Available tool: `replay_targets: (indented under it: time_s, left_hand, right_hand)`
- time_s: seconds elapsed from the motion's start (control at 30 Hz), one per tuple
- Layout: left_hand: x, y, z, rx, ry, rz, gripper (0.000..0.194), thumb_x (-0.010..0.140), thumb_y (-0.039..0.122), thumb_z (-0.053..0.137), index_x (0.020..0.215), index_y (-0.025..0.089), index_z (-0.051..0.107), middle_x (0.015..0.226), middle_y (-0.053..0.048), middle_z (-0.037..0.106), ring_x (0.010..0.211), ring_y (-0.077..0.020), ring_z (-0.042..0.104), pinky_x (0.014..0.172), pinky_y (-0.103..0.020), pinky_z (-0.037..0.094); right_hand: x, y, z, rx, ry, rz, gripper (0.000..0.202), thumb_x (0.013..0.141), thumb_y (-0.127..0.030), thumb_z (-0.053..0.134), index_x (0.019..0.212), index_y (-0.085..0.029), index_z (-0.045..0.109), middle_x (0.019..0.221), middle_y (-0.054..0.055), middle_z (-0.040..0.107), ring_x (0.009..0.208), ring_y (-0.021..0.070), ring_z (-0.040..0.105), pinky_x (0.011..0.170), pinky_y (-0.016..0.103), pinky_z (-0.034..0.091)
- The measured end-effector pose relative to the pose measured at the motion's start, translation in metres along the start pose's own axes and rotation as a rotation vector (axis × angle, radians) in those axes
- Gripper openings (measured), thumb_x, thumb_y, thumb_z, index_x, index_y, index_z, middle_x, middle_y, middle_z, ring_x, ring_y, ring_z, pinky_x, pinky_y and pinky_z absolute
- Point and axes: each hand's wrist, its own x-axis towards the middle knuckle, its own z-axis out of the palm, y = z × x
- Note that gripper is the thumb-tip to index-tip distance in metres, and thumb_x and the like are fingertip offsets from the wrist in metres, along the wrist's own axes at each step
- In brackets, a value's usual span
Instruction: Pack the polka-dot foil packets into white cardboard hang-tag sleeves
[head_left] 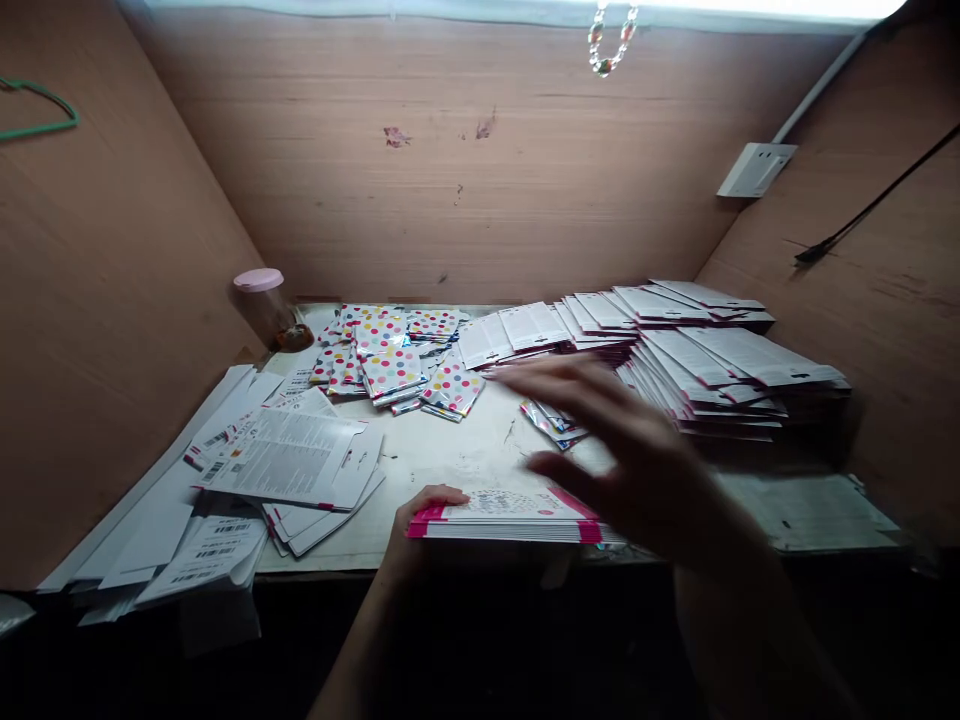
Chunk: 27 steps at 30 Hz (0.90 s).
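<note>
A stack of flat white and pink printed card packets (502, 510) lies at the table's front edge. My left hand (431, 510) grips the stack's left end, thumb on top. Raised over its right end, my right hand (630, 450) has its fingers apart, blurred by motion, with nothing seen in it. Polka-dot packets (390, 360) in shiny wrap are piled behind the stack. A few more dotted packets (551, 425) lie partly hidden behind my right hand.
Many white printed packets (720, 370) are heaped at the back right. Loose printed cards (292, 455) and barcode label sheets (210, 555) spread on the left. A lidded clear jar (262, 305) stands at the back left. Wooden walls (450, 180) enclose the table.
</note>
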Motion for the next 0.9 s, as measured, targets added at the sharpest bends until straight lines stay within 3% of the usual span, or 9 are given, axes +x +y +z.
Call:
replay_targets:
  time_s: [0.07, 0.13, 0.17, 0.23, 0.33, 0.43, 0.6, 0.77, 0.9]
  left_hand:
    - [-0.002, -0.003, 0.000, -0.026, -0.054, 0.009, 0.014, 0.075, 0.030, 0.065, 0.081, 0.019, 0.070, 0.093, -0.008, 0.072, 0.097, -0.0270, 0.065, 0.091, -0.040, 0.048]
    - [-0.001, -0.005, 0.001, -0.038, -0.045, 0.037, 0.014, 0.080, 0.029, 0.061, 0.086, 0.018, 0.067, 0.100, -0.009, 0.070, 0.102, -0.0264, 0.063, 0.093, -0.040, 0.047]
    - [0.000, -0.005, 0.002, -0.038, -0.026, 0.054, 0.018, 0.080, 0.029, 0.062, 0.094, 0.019, 0.065, 0.108, -0.010, 0.068, 0.107, -0.0266, 0.061, 0.094, -0.040, 0.046]
    - [0.003, -0.001, 0.005, -0.024, 0.009, 0.084, 0.035, 0.077, 0.029, 0.067, 0.110, 0.019, 0.057, 0.119, -0.012, 0.062, 0.113, -0.0269, 0.058, 0.095, -0.041, 0.045]
    - [0.006, 0.007, 0.005, 0.035, 0.034, 0.081, 0.038, 0.075, 0.028, 0.070, 0.109, 0.020, 0.055, 0.113, -0.010, 0.063, 0.111, -0.0257, 0.059, 0.095, -0.040, 0.046]
    - [0.008, 0.006, 0.001, 0.052, 0.045, 0.001, 0.022, 0.072, 0.027, 0.069, 0.091, 0.019, 0.061, 0.097, -0.007, 0.068, 0.098, -0.0267, 0.064, 0.088, -0.040, 0.050]
    - [0.000, 0.007, -0.008, 0.016, 0.045, -0.101, 0.031, 0.060, 0.025, 0.075, 0.088, 0.017, 0.065, 0.083, -0.006, 0.072, 0.083, -0.0283, 0.068, 0.076, -0.039, 0.055]
    - [-0.037, 0.046, 0.007, -0.192, 0.081, -0.343, 0.046, 0.061, 0.033, 0.082, 0.099, 0.017, 0.061, 0.090, -0.007, 0.073, 0.079, -0.0246, 0.070, 0.066, -0.032, 0.058]
    - [-0.061, 0.066, 0.025, -0.235, 0.137, -0.456, 0.051, 0.059, 0.037, 0.082, 0.100, 0.017, 0.060, 0.092, -0.008, 0.073, 0.081, -0.0251, 0.071, 0.065, -0.031, 0.059]
  right_hand:
    - [-0.055, 0.042, -0.023, 0.222, 0.112, 0.159, 0.073, 0.070, -0.054, 0.077, 0.133, -0.029, 0.053, 0.136, 0.009, 0.054, 0.129, 0.0300, 0.045, 0.109, 0.048, 0.032]
    - [-0.104, 0.079, -0.020, 0.443, 0.091, 0.327, 0.102, 0.048, -0.055, 0.088, 0.138, -0.028, 0.048, 0.142, 0.011, 0.049, 0.134, 0.0351, 0.040, 0.110, 0.050, 0.031]
    - [-0.123, 0.091, -0.008, 0.459, 0.074, 0.417, 0.102, 0.049, -0.050, 0.089, 0.139, -0.027, 0.047, 0.145, 0.012, 0.046, 0.135, 0.0348, 0.038, 0.110, 0.050, 0.031]
    - [-0.147, 0.105, 0.027, 0.455, 0.120, 0.561, 0.073, 0.068, -0.044, 0.081, 0.133, -0.026, 0.052, 0.141, 0.012, 0.050, 0.131, 0.0303, 0.044, 0.107, 0.045, 0.037]
    - [-0.154, 0.106, 0.078, 0.495, 0.302, 0.608, 0.027, 0.084, -0.041, 0.065, 0.104, -0.024, 0.066, 0.108, 0.008, 0.065, 0.103, 0.0237, 0.061, 0.094, 0.038, 0.047]
    - [-0.146, 0.106, 0.102, 0.552, 0.426, 0.635, 0.017, 0.079, -0.039, 0.070, 0.083, -0.022, 0.066, 0.085, 0.003, 0.064, 0.080, 0.0195, 0.061, 0.080, 0.033, 0.051]
    - [-0.137, 0.103, 0.087, 0.791, 0.497, 0.838, 0.030, 0.066, -0.032, 0.082, 0.091, -0.020, 0.070, 0.082, 0.002, 0.071, 0.077, 0.0189, 0.064, 0.073, 0.029, 0.052]
    - [-0.139, 0.068, 0.060, 1.175, 0.308, 1.114, 0.036, 0.068, -0.035, 0.083, 0.094, -0.015, 0.070, 0.083, 0.006, 0.074, 0.078, 0.0213, 0.070, 0.074, 0.031, 0.054]
    - [-0.149, 0.046, 0.050, 1.288, 0.298, 1.201, 0.036, 0.071, -0.038, 0.080, 0.097, -0.014, 0.070, 0.087, 0.007, 0.075, 0.078, 0.0206, 0.071, 0.076, 0.031, 0.055]
